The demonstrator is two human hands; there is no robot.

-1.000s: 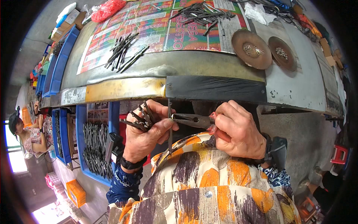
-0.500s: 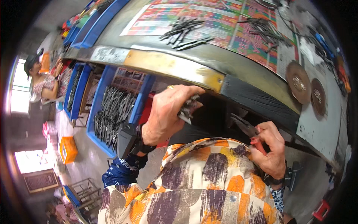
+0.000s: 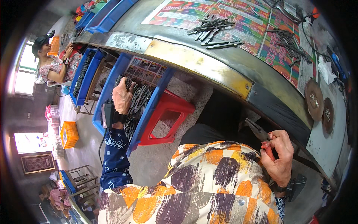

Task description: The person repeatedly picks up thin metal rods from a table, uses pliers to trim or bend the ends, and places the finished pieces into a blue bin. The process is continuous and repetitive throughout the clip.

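left hand (image 3: 122, 99): reaches into blue bin (image 3: 158, 94), touching dark strips (image 3: 140, 101); cannot tell whether its grip holds any | right hand (image 3: 278, 156): grip clenched around red-handled pliers (image 3: 258, 131) | similar pile (image 3: 212, 28) lies on table (image 3: 175, 42)

A long metal-topped workbench (image 3: 276, 85) carries a multicoloured printed paper sheet (image 3: 246, 31) with 1 loose pile of slim black strips (image 3: 209, 27) at its near edge and a second dark pile (image 3: 289, 42) farther right, 2 round shallow brown dishes, the larger dish (image 3: 311, 89) beside the smaller dish (image 3: 328, 128), and crumpled white wrapping (image 3: 326, 71).
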